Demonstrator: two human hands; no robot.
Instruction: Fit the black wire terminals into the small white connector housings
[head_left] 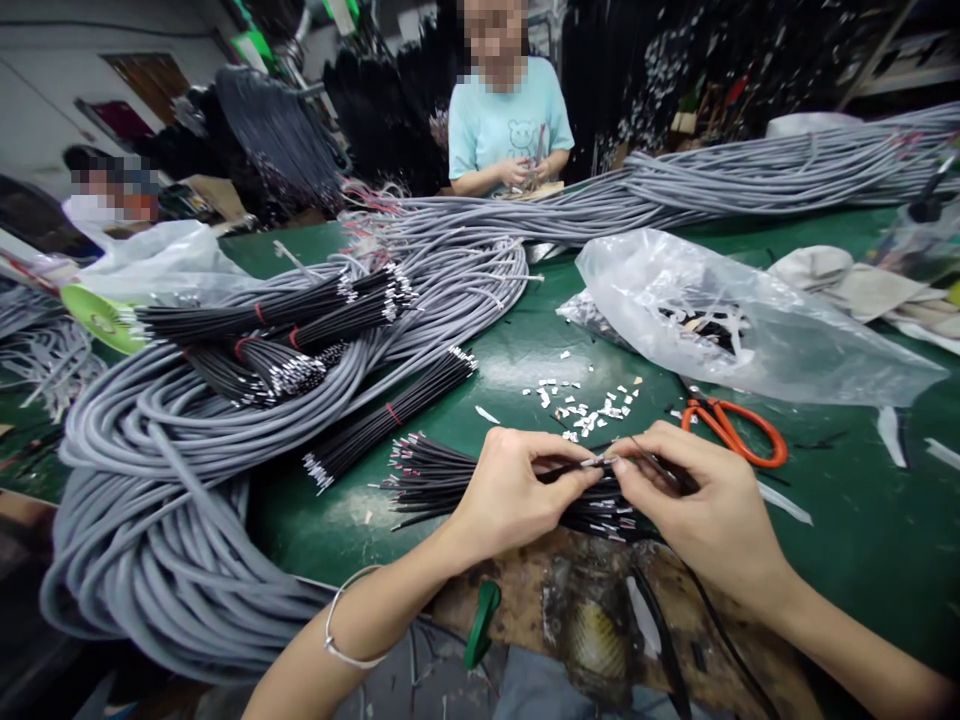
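Over the green worktop [862, 530], the left hand [525, 485] is closed to a thumb-and-forefinger pinch on a thin black cable [595, 461] near its pale end, and the right hand [697, 490] pinches in close beside that end, its exact grip partly hidden by the fingers. Just below them lies a loose pile of short black cables [435, 480], with white scraps [592, 412] beyond and orange-handled cutters [712, 412] near the right hand.
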